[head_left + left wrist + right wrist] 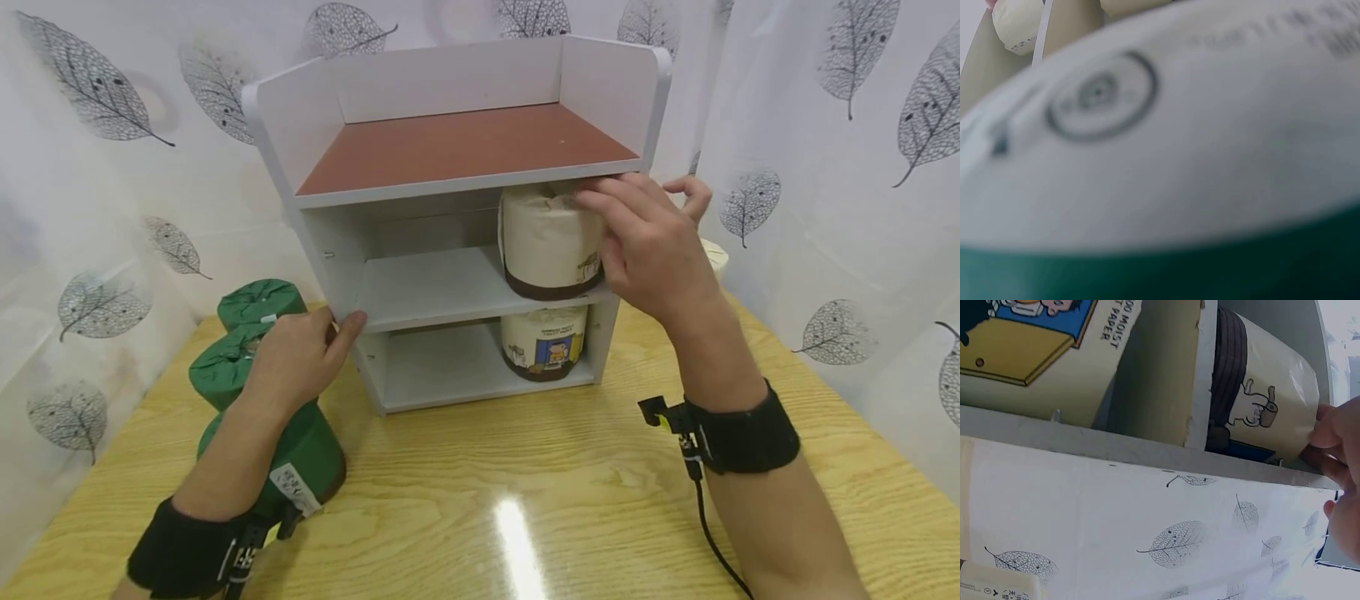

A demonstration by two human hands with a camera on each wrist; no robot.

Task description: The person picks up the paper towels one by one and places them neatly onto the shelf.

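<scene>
Shelves hold two cream paper rolls: I see my right hand (645, 250) pinching the upper roll (546, 242) on the middle shelf (435, 287), with the second roll (543, 342) directly below that grip. My left hand (300, 354) rests, fingers relaxed, against the shelf unit (450, 125), over three green rolls (262, 304). Only the right wrist view shows fingertips (1329, 428) on the wrapper.

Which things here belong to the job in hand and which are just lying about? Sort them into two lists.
In hand:
right hand on the cream roll on the middle shelf
left hand touching the shelf unit
second cream roll on the bottom shelf
green rolls beside the unit

Lying about:
leaf curtain
wooden table
</scene>
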